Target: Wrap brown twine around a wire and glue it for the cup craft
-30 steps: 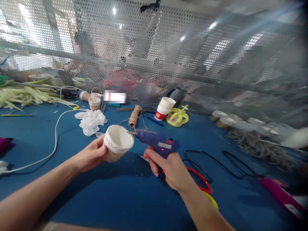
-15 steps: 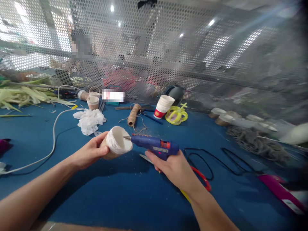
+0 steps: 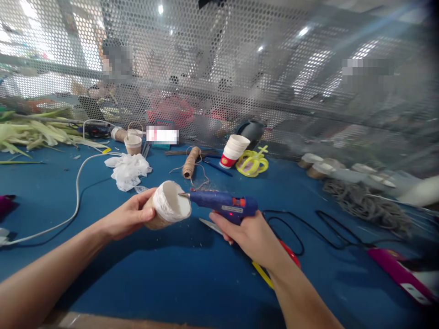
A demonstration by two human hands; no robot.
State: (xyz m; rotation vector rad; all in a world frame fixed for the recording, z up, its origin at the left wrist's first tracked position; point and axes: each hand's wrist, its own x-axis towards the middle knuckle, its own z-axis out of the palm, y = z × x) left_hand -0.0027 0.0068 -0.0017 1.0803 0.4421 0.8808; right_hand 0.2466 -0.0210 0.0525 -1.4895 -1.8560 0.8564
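Hands, both engaged above the worktop (image 3: 164, 283): left hand (image 3: 132, 214) half-curled around the side of a small cup (image 3: 168, 208), thumb along the near side, fingers mostly hidden behind; right hand (image 3: 250, 235) wrapped around the grip of a blue glue gun (image 3: 222, 204), with pressure on the trigger impossible to tell. Location of the cup: raised off the surface, left of centre, between the near edge and the perforated screen (image 3: 195, 55) along the far edge.

Step in hand, as judged: application of hot glue inside the rim. Nozzle (image 3: 185, 195) pointing leftward over the cup's mouth; contact with the wall, and any glue there, too small to confirm. Next move, by the same judgement, calling for a steady cup, a light squeeze and close control of the tip along the inner wall.

Appearance of the cup: tilted, mouth toward the glue gun; plain white interior; crinkled, lace-like white band around the upper part; brown, rougher-looking covering below, partly behind the left hand. Toward the far edge: heaped white lace (image 3: 128, 171) and a twine spool (image 3: 191, 164) on its side.
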